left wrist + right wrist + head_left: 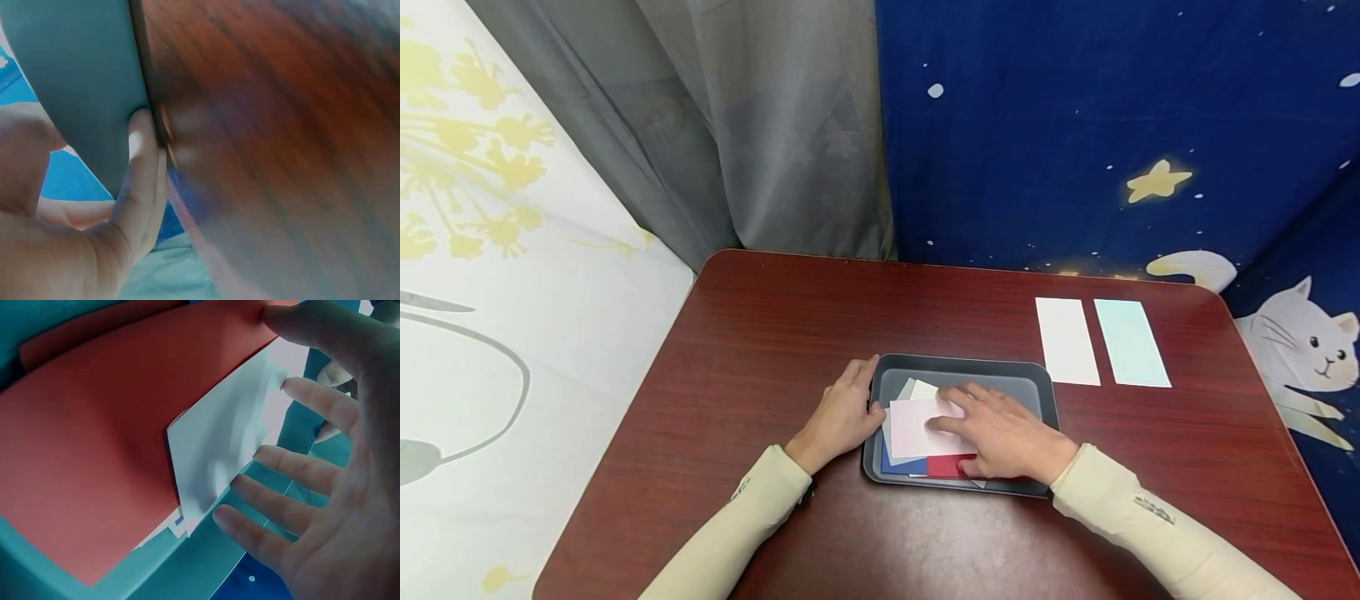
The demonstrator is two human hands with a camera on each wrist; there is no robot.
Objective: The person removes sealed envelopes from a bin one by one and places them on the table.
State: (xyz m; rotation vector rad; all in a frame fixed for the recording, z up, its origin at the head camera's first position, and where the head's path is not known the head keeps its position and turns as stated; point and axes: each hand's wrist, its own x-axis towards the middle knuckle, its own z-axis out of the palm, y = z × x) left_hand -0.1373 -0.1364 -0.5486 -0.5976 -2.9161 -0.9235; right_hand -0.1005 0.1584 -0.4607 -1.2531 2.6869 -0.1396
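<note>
My left hand (pixel 844 412) holds the dark grey tray (pixel 966 364) at its left side, thumb over the rim. In the left wrist view, fingers (pixel 139 162) lie along the outer wall. My right hand (pixel 1006 429) reaches over the tray with its fingers spread. A pale pink card (pixel 913 427) tops the pile under its fingertips. Below show a red card (pixel 943 467), a blue card (pixel 901 467) and white or pale ones. In the right wrist view the thumb touches the red card (pixel 94 425), and other fingertips are close to a pale card (pixel 212 431).
Right of the tray, toward the back of the dark red wooden table (pixel 760 333), a white card (pixel 1069 342) and a light mint card (pixel 1132 343) lie side by side. Behind the table hang a grey curtain (pixel 805 125) and a blue star-patterned one (pixel 1037 142).
</note>
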